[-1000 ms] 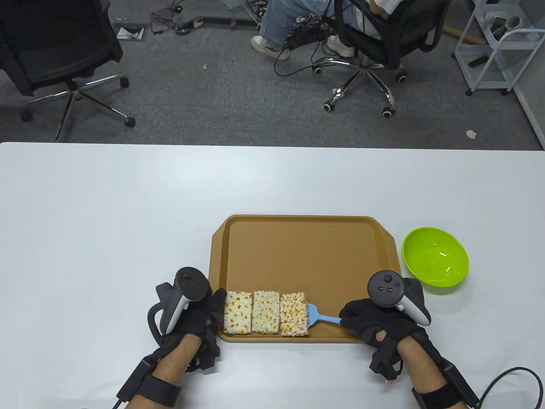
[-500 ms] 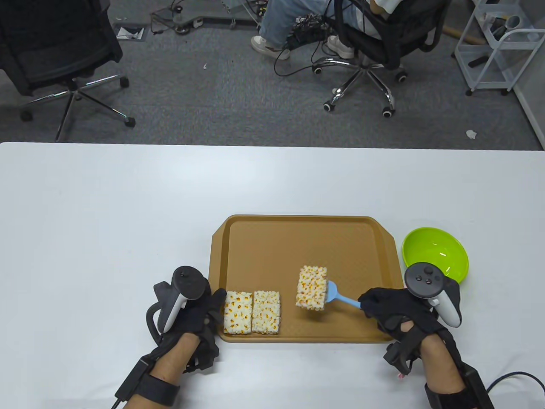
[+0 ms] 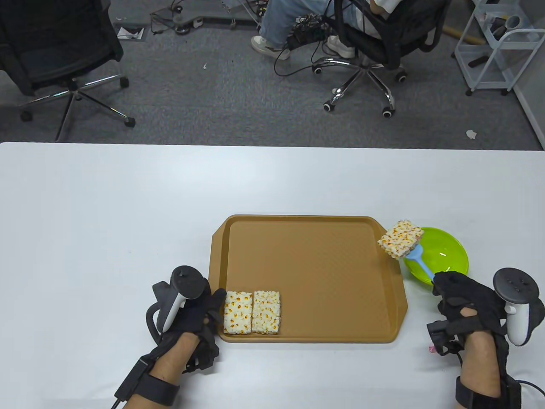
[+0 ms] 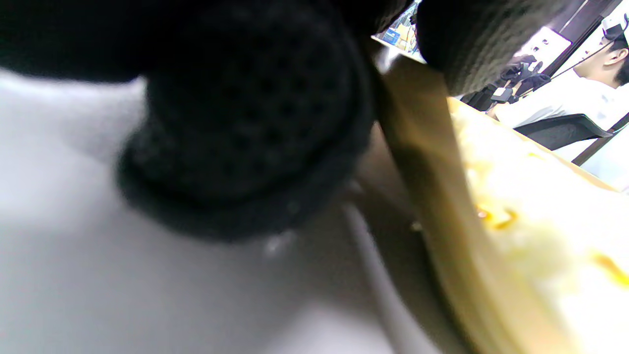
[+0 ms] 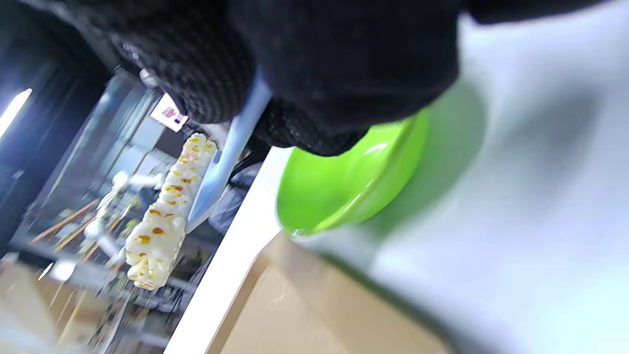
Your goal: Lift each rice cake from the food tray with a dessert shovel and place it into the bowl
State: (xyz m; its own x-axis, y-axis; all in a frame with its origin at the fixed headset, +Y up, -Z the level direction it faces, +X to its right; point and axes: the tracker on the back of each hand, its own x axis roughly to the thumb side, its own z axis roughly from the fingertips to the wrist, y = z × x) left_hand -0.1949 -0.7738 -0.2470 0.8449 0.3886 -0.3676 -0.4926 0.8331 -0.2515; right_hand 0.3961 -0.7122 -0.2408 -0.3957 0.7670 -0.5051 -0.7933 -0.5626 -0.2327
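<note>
The right hand (image 3: 464,304) has swung the shovel (image 3: 419,260) off the tray (image 3: 315,264); its fingers grip the handle, the rice cake (image 3: 400,244) riding at eleven o'clock over the bowl's (image 3: 451,255) rim. The left hand (image 3: 193,311) rests relaxed against the tray.

Grey carpet (image 3: 221,98), black office chairs (image 3: 55,51), white wire trolley (image 3: 494,47).

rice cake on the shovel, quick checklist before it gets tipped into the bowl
1. Rice cake sits on the blue dessert shovel: ok.
2. Right hand grip on the shovel handle: ok.
3. Cake fully over the green bowl: not ok, it hangs over the bowl's left rim and the tray edge.
4. Bowl free to receive: ok, nothing seen in it.
5. Left hand steadying the food tray: ok, it rests at the tray's left edge.
6. Cake's balance on the blade: cannot tell.
</note>
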